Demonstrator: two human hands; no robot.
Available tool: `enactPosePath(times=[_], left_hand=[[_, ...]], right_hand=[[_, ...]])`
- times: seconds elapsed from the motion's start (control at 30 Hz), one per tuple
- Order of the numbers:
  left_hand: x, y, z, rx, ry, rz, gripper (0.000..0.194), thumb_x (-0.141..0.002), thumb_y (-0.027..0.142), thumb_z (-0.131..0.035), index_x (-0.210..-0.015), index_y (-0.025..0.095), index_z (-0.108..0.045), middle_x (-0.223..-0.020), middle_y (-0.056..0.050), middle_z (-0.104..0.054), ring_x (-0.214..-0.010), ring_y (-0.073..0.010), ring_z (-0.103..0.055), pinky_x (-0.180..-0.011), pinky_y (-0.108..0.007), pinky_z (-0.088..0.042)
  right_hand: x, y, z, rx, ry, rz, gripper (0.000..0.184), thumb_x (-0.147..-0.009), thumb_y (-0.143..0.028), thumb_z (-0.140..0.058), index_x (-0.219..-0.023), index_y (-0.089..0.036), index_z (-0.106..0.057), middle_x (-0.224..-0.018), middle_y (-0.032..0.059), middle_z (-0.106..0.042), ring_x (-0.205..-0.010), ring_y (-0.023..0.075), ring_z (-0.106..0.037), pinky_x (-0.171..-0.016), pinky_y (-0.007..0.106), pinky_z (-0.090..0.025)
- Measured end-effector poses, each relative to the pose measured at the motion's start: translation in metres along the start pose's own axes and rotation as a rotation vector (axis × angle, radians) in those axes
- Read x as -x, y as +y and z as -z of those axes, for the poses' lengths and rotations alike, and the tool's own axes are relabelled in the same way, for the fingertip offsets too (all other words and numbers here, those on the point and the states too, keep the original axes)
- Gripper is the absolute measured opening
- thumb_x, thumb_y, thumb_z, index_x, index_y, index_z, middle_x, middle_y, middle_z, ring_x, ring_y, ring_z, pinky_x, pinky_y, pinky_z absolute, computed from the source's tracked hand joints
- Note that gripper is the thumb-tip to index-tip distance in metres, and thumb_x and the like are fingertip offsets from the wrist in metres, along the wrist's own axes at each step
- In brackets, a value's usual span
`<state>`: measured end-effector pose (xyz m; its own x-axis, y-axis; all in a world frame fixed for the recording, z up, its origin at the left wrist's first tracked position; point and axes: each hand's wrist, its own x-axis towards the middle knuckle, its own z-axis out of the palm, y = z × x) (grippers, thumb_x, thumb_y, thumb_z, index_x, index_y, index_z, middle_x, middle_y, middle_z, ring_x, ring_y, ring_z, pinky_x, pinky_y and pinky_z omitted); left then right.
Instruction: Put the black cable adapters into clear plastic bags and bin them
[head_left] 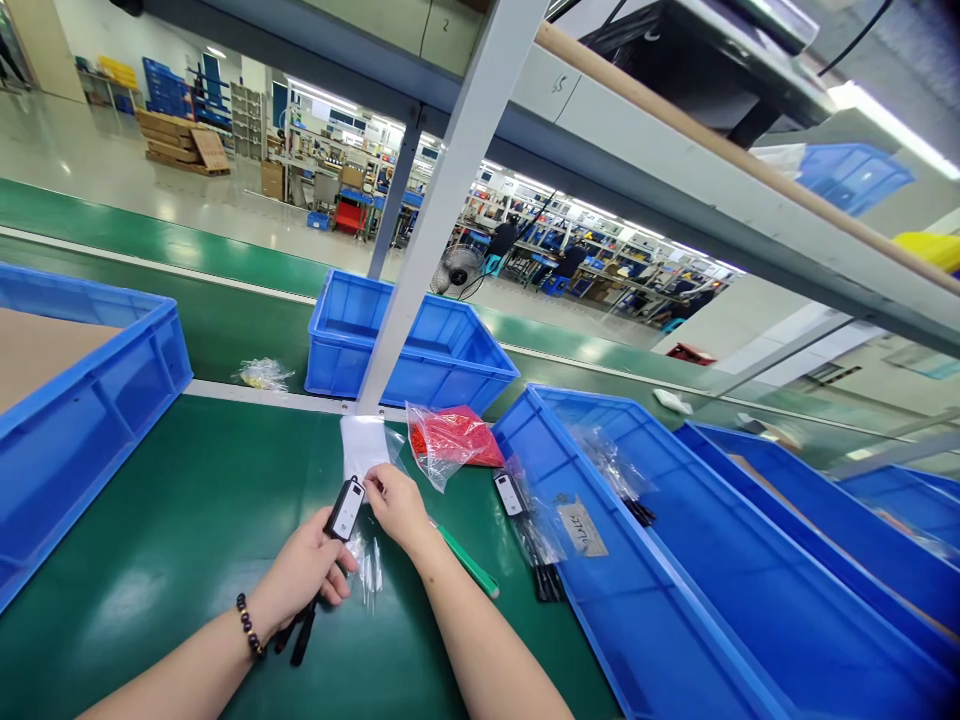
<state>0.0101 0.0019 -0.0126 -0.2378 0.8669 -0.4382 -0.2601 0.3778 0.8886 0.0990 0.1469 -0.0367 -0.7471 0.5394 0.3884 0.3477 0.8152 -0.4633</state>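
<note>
My left hand (304, 570), a beaded bracelet on its wrist, is closed on a small black device with a white face (346, 510). Black cable ends (302, 635) hang below that hand. At the device's top edge, my right hand (397, 505) pinches with thumb and forefinger; what sits between those fingertips is too small to make out. White paper (364, 445) lies just behind the fingers. Under the hands are thin clear plastic strips (369, 570). A green-handled tool (469, 562) lies partly hidden by my right forearm. A similar device (509, 494) in a clear bag with black cables rests to the right.
Red pieces in a clear bag (454, 440) lie behind my right hand. Blue bins stand at left (90, 390), back (412, 375) and right (645, 590). A slanting white post (442, 210) rises behind the bench. Crumpled clear plastic (264, 374) sits by the back edge.
</note>
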Motion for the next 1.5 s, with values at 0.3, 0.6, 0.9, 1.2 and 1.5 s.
enactPosePath(times=[0.3,0.6,0.9,1.2,1.5], left_hand=[[0.002,0.005,-0.001,0.071,0.092,-0.036,0.067,-0.076,0.018,-0.044,-0.133,0.024,-0.009,-0.071,-0.005,-0.061,-0.044,-0.0149,-0.055,-0.039,-0.025,-0.044],[0.008,0.014,0.004,0.317,-0.030,-0.129,0.064,-0.079,0.023,-0.045,-0.134,0.023,-0.013,-0.074,-0.009,-0.063,-0.043,-0.0119,-0.049,-0.037,-0.021,-0.039],[0.005,0.007,0.000,0.200,-0.023,-0.044,0.074,-0.077,0.027,-0.048,-0.136,0.026,-0.001,-0.075,-0.006,-0.063,-0.036,-0.0105,-0.047,-0.031,-0.019,-0.034],[0.003,0.010,0.005,0.295,0.104,-0.207,0.034,-0.076,0.032,-0.053,-0.105,0.019,-0.041,-0.069,0.001,-0.056,-0.044,-0.0092,-0.050,-0.039,-0.019,-0.038],[0.001,0.008,0.004,0.285,0.036,-0.113,0.027,-0.079,0.038,-0.052,-0.088,0.014,-0.047,-0.065,-0.004,-0.060,-0.052,-0.0106,-0.054,-0.052,-0.021,-0.042]], right_hand=[[0.006,-0.027,0.012,0.286,0.017,0.317,0.018,-0.085,-0.016,-0.039,-0.080,-0.017,-0.056,-0.075,0.0046,-0.051,-0.072,0.0154,-0.044,-0.065,0.027,-0.032],[0.006,-0.018,0.022,0.204,0.066,0.256,0.017,-0.081,-0.010,-0.037,-0.089,-0.015,-0.052,-0.079,0.0060,-0.051,-0.074,0.0170,-0.044,-0.067,0.029,-0.035],[0.008,-0.030,0.020,0.113,0.080,0.362,0.020,-0.080,-0.009,-0.036,-0.094,-0.014,-0.048,-0.078,0.0068,-0.053,-0.071,0.0177,-0.044,-0.065,0.030,-0.036],[0.014,-0.044,0.026,-0.334,0.032,0.116,0.016,-0.075,-0.024,-0.051,-0.090,-0.018,-0.050,-0.073,0.0013,-0.053,-0.067,0.0129,-0.049,-0.063,0.026,-0.040],[0.001,-0.028,0.010,-1.122,-0.342,-0.609,0.035,-0.065,-0.046,-0.060,-0.059,-0.014,-0.049,-0.045,-0.0029,-0.049,-0.038,0.0089,-0.046,-0.038,0.020,-0.032]])
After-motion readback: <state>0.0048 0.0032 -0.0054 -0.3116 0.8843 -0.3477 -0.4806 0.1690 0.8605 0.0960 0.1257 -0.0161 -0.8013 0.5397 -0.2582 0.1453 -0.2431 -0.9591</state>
